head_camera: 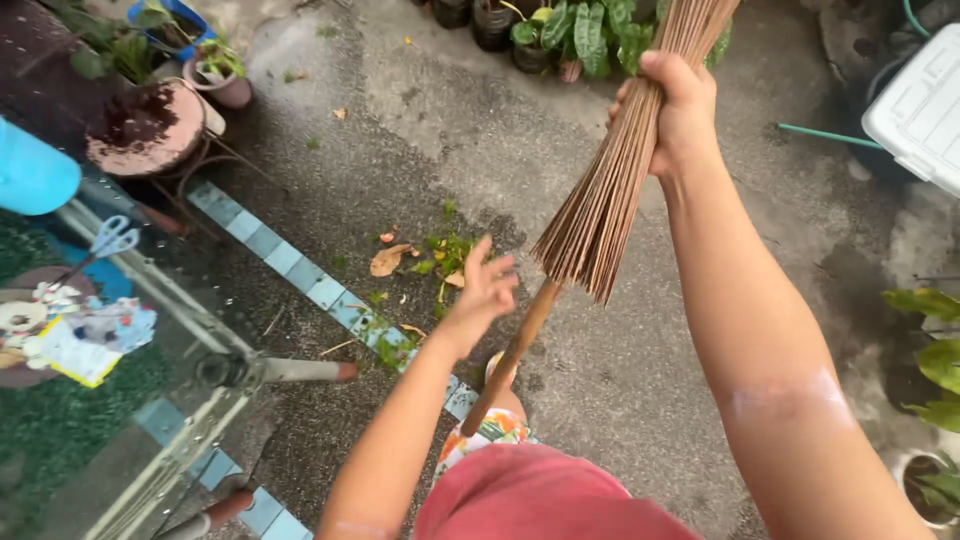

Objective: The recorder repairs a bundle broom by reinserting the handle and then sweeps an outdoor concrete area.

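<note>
The right hand (680, 110), in the upper right of the frame, is closed in a fist around a stick broom (600, 215) made of thin brown ribs; the bundle runs from the top edge down toward the centre, where its bound ends fan out and a wooden handle (510, 360) slants on toward the lower middle. The left hand (485, 290) sits at the centre of the frame, fingers spread and slightly blurred, open and holding nothing — it is just beside the handle, though whether it touches the wood cannot be told. Below it, at the bottom centre, are a red garment (545, 495) and a patch of flowered cloth (480, 435). Just left of the open hand, a small heap of green scraps and dry leaves (420, 260) lies on the grey concrete ground (620, 400), next to a strip of pale blue tiles (300, 275) that runs diagonally from the upper left toward the bottom. In the left of the frame a glass tabletop (110, 330) carries a pair of blue scissors (110, 238). A round pot of dark soil (145, 128) stands in the upper left, leafy potted plants (570, 30) line the top centre, and a white box (920, 110) — with a green hose (825, 135) just beside it — fills the upper right corner.
</note>
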